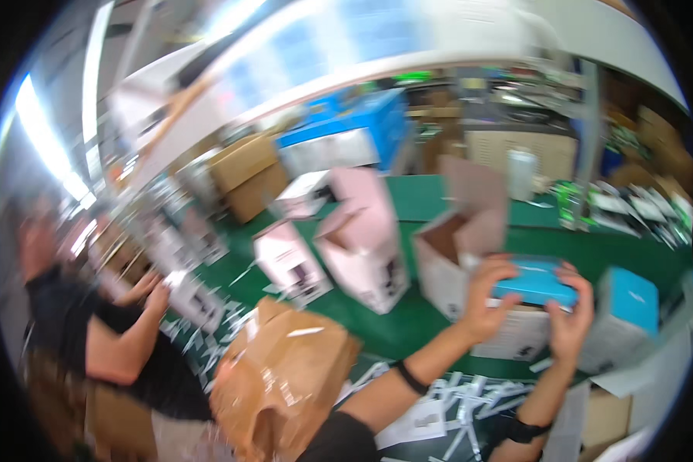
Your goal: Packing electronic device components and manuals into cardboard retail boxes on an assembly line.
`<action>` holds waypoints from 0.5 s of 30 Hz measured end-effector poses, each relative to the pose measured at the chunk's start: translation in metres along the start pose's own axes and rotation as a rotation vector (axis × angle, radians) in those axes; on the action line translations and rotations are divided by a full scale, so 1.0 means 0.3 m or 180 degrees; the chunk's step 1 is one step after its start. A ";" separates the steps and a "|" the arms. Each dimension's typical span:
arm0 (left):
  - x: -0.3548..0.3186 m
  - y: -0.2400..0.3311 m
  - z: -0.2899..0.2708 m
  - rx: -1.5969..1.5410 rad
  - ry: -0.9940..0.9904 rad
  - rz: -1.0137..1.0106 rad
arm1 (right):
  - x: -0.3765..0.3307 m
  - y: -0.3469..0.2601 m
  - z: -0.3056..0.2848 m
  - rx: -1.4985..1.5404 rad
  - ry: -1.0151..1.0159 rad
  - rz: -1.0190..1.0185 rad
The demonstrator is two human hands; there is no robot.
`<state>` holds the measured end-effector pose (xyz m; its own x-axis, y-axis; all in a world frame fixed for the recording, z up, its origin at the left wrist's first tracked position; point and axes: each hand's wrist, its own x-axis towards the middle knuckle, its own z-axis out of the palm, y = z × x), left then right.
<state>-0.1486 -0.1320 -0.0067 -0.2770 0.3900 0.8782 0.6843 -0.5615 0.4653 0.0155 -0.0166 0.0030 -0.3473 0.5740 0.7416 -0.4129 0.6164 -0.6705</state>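
Observation:
Both my hands grip a blue box top at the right of the green bench, above a white box. My left hand has its fingers around the left end, the thumb at the front. My right hand closes on the right end. Whether the blue part is a lid or a separate box, I cannot tell. Just left of my left hand stands an open white carton with its flap raised. Close to my right hand is another box with a blue top. The picture is blurred by motion.
Another open carton and a closed white box stand further left. A brown paper bag lies at the near edge, beside scattered white strips. A co-worker handles boxes at far left. A white bottle stands behind.

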 end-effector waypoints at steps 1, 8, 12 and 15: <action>0.012 0.022 -0.017 0.0241 -0.0154 0.0015 | 0.007 -0.005 0.003 -0.0006 0.0046 -0.0152; 0.051 0.124 -0.093 0.1304 -0.1138 0.0461 | -0.031 -0.005 0.007 0.0283 0.0468 -0.0355; 0.052 0.160 -0.086 0.1944 -0.1383 0.1063 | -0.049 -0.028 -0.017 -0.0116 0.0599 -0.0556; 0.010 0.182 -0.068 0.2440 -0.1359 0.1310 | -0.073 -0.030 -0.022 0.0002 0.0812 -0.0695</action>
<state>-0.1258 -0.1763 0.0234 0.2475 0.5863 0.7714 0.9689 -0.1441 -0.2013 0.0324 -0.0311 -0.0072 -0.0286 0.5450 0.8380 -0.4550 0.7394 -0.4963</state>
